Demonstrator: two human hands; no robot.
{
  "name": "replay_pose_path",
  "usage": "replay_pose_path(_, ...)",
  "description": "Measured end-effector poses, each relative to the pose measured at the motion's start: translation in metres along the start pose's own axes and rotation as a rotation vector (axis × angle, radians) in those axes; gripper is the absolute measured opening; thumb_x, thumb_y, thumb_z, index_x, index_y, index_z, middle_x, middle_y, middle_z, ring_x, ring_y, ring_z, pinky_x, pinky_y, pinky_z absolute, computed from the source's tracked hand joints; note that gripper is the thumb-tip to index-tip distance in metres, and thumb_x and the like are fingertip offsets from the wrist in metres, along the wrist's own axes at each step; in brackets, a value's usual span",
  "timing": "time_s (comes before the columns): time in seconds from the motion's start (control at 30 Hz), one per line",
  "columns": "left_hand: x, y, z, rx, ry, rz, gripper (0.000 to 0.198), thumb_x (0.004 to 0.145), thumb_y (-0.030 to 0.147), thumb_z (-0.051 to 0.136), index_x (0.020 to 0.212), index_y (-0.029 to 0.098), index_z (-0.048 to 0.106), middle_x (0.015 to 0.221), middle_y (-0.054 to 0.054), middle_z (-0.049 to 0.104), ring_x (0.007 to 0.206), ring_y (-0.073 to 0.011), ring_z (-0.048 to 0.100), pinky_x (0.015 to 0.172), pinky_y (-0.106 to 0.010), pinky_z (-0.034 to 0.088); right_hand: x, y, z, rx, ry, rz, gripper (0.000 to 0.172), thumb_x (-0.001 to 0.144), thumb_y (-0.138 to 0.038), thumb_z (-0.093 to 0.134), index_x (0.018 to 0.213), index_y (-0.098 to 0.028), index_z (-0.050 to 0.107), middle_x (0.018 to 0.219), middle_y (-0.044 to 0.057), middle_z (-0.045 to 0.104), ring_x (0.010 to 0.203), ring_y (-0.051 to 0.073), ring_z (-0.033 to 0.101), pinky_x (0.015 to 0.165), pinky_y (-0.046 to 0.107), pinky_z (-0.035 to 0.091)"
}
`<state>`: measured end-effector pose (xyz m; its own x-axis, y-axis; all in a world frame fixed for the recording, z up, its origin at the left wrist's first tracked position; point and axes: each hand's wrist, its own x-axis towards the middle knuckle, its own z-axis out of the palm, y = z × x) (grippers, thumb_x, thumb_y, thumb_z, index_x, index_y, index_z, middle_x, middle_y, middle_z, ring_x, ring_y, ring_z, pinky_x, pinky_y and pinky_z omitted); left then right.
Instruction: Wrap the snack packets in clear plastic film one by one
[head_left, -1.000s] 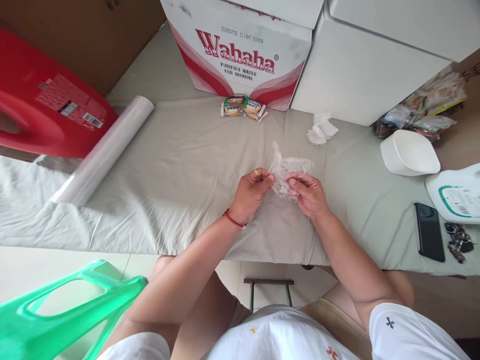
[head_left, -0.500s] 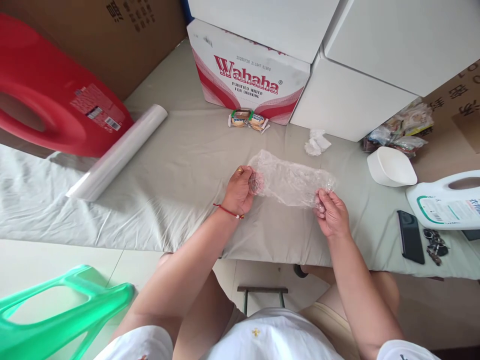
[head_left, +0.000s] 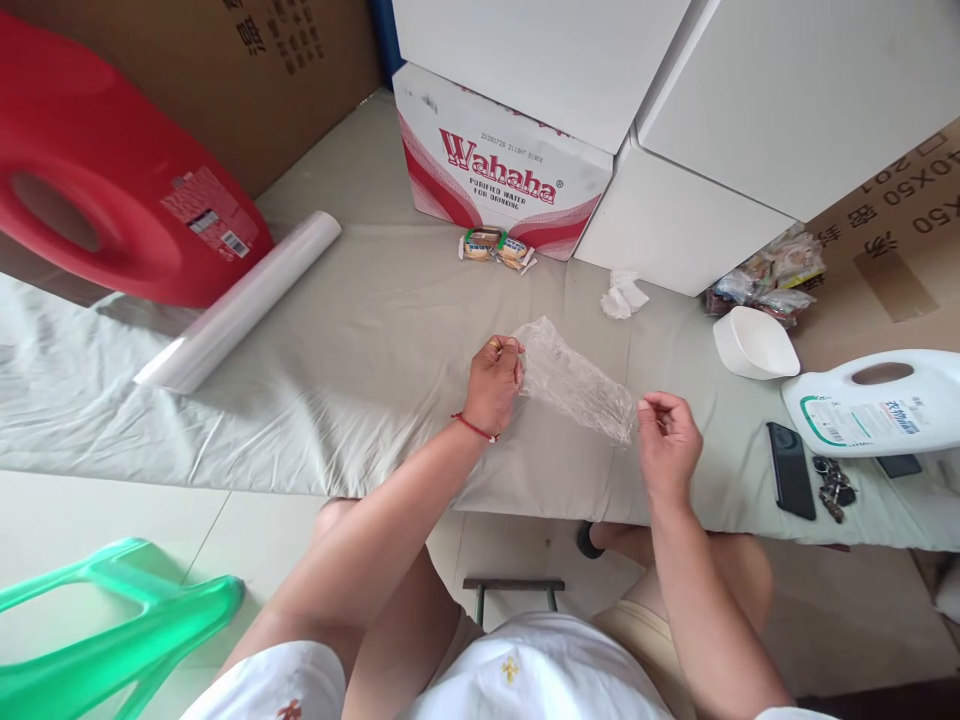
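Note:
A crumpled sheet of clear plastic wrap (head_left: 574,385) is stretched between my hands above the grey cloth-covered table (head_left: 375,330). My left hand (head_left: 493,385), with a ring and a red string bracelet, pinches the sheet's left end. My right hand (head_left: 666,440) pinches its right end with thumb and forefinger, the other fingers curled. Two small wrapped snacks (head_left: 496,246) lie farther back, against a Wahaha water carton (head_left: 502,165).
A roll of clear wrap (head_left: 240,302) lies at the left beside a red jug (head_left: 105,175). A crumpled tissue (head_left: 622,296), white bowl (head_left: 754,343), white detergent jug (head_left: 877,400), phone (head_left: 789,483) and keys (head_left: 831,487) sit on the right. A green stool (head_left: 112,625) stands at the lower left.
My hands have drawn apart, pulling the bunched wrap out into a long sheet. My right hand moved right and down; the view shifted, so the boxes look farther off.

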<state>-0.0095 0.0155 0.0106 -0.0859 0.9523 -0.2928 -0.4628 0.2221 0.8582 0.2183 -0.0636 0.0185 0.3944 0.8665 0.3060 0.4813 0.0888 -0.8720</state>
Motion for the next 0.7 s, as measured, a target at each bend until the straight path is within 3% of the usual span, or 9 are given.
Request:
replay_pose_path(0.13,-0.004,0.001,0.002,-0.045,-0.006,-0.043,0.019,0.100,0.033,0.054,0.084,0.022,0.052,0.052,0.009,0.042,0.045,-0.0082,0.034,0.047,-0.022,0.029,-0.020,-0.034,0.042,-0.103,-0.313,-0.368,0.008,0.101,-0.033,0.065,0.106,-0.029,0.069,0.101,0.005,0.066,0.086,0.019,0.063,0.075,0.034,0.054)
replay_pose_path(0.27,-0.006,-0.001,0.004,-0.026,-0.006,-0.028,0.018,0.100,0.030,0.053,0.084,0.022,0.052,0.051,0.009,0.045,0.043,-0.0079,0.035,0.047,-0.022,0.030,-0.027,-0.043,0.075,-0.304,-0.322,-0.669,0.021,0.101,-0.032,0.066,0.121,-0.028,0.067,0.111,0.010,0.065,0.101,0.025,0.060,0.086,0.042,0.055)
replay_pose_path(0.4,-0.008,0.000,0.004,-0.055,-0.025,-0.034,0.020,0.097,0.034,0.060,0.083,0.022,0.052,0.049,0.009,0.046,0.041,-0.0077,0.036,0.047,-0.023,0.030,-0.021,-0.041,0.086,-0.380,-0.297,-0.757,0.016,0.103,-0.026,0.062,0.118,-0.027,0.068,0.108,0.009,0.067,0.095,0.024,0.057,0.085,0.042,0.053)
replay_pose_path(0.47,-0.009,0.003,0.004,-0.107,-0.073,-0.065,0.027,0.095,0.045,0.063,0.086,0.021,0.054,0.053,0.007,0.052,0.041,-0.0075,0.037,0.046,-0.023,0.030,-0.020,-0.040,0.086,-0.309,-0.285,-0.697,0.012,0.103,-0.024,0.059,0.108,-0.027,0.069,0.101,0.007,0.069,0.093,0.023,0.058,0.083,0.040,0.053)
replay_pose_path(0.53,-0.010,0.006,0.002,-0.163,-0.139,-0.102,0.037,0.092,0.057,0.062,0.092,0.021,0.056,0.060,0.003,0.061,0.042,-0.0079,0.040,0.047,-0.024,0.031,-0.020,-0.040,0.085,-0.169,-0.293,-0.530,0.011,0.103,-0.028,0.059,0.099,-0.026,0.070,0.094,0.005,0.069,0.088,0.021,0.060,0.079,0.037,0.053)
replay_pose_path(0.6,-0.012,0.008,0.001,-0.195,-0.175,-0.098,0.039,0.090,0.059,0.062,0.096,0.021,0.057,0.067,0.001,0.066,0.044,-0.0080,0.042,0.048,-0.024,0.033,-0.021,-0.040,0.085,0.029,-0.296,-0.257,0.014,0.101,-0.036,0.064,0.095,-0.026,0.070,0.088,0.002,0.067,0.078,0.017,0.059,0.072,0.033,0.051)
replay_pose_path(0.7,-0.014,0.007,0.000,-0.161,-0.183,-0.020,0.027,0.080,0.042,0.072,0.090,0.021,0.057,0.071,0.002,0.065,0.048,-0.0064,0.042,0.052,-0.023,0.033,-0.019,-0.040,0.084,0.378,-0.257,0.187,0.023,0.093,-0.046,0.073,0.088,-0.024,0.069,0.076,-0.002,0.062,0.063,0.012,0.050,0.060,0.027,0.045)
